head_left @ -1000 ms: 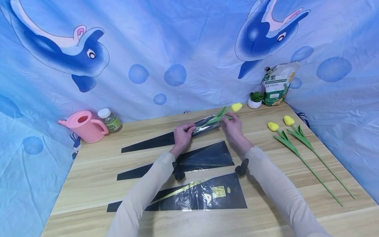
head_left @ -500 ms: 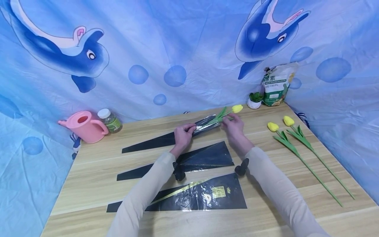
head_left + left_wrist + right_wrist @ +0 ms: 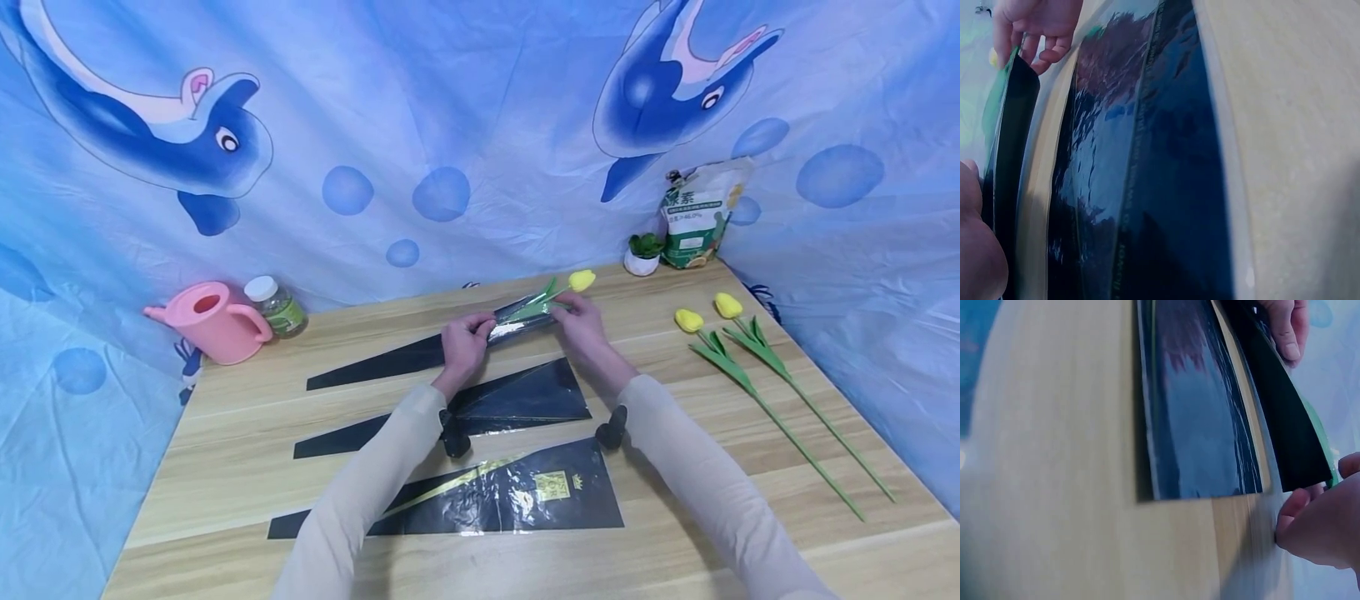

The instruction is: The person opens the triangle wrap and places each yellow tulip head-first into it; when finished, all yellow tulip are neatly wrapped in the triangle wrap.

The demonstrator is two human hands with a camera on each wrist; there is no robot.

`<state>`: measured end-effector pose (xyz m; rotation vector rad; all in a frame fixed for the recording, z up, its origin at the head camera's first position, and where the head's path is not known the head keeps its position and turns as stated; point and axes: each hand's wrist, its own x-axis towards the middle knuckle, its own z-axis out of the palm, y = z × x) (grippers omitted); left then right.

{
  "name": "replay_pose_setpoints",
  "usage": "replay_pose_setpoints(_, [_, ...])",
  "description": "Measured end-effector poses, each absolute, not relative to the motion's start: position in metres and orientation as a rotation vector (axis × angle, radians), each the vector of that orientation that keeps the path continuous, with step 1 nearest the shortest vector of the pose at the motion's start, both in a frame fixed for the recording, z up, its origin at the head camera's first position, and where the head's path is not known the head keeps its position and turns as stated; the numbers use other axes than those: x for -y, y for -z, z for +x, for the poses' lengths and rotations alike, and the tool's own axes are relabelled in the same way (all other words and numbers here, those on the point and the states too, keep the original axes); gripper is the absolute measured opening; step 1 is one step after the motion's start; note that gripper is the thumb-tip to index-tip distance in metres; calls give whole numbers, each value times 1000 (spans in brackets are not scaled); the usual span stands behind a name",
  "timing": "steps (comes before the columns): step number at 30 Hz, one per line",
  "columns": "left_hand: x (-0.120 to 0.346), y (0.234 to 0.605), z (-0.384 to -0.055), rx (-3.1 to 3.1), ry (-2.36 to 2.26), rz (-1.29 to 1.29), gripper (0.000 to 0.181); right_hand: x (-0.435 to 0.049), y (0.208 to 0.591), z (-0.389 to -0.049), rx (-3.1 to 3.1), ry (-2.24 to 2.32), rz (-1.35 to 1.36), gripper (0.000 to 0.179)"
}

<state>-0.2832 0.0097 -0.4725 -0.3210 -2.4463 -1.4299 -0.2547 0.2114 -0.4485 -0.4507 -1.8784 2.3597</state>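
Observation:
A yellow artificial tulip (image 3: 582,280) lies with its stem and most of its green leaves inside the farthest black flower sleeve (image 3: 397,358), its bloom sticking out of the wide end. My left hand (image 3: 462,343) pinches that sleeve about midway along. At the sleeve's mouth, my right hand (image 3: 583,327) holds the tulip just below the bloom; its exact finger contact is partly hidden. The right wrist view shows the right-hand fingers (image 3: 1294,509) by the edge of the sleeve (image 3: 1285,419). Two more black sleeves, the middle one (image 3: 525,396) and the front one (image 3: 517,500), lie flat nearer me.
Two other yellow tulips, one (image 3: 738,379) beside another (image 3: 780,367), lie on the wooden table (image 3: 675,467) at the right. A pink watering can (image 3: 217,325) and a lidded jar (image 3: 281,312) stand back left. A small potted plant (image 3: 642,254) and a bag (image 3: 697,217) stand back right.
My right hand has moved left toward the sleeve, sliding the tulip deeper inside. The left hand keeps its grip in nearly the same place.

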Motion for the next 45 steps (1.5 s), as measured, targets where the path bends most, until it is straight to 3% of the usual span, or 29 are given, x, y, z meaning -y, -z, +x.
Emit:
replay_pose_setpoints(7, [-11, 471, -281, 2499, 1380, -313, 8, -219, 449, -257, 1853, -2482, -468, 36])
replay_pose_setpoints(15, [-14, 470, -280, 2557, 1315, -313, 10, -238, 445, -255, 2230, -2354, -392, 44])
replay_pose_setpoints(23, [-12, 471, -280, 2542, 1292, -333, 11, -254, 437, -252, 2609, -2081, -266, 48])
replay_pose_setpoints(30, [-13, 469, -280, 2575, 1300, -333, 13, -280, 433, -249, 2693, -1469, -102, 34])
replay_pose_setpoints(39, [-13, 467, -278, 2567, 1333, -311, 12, -301, 438, -269, 2908, -1142, 5, 61])
replay_pose_setpoints(45, [-15, 468, -278, 2567, 1340, -319, 12, -299, 441, -273, 2920, -1101, 49, 55])
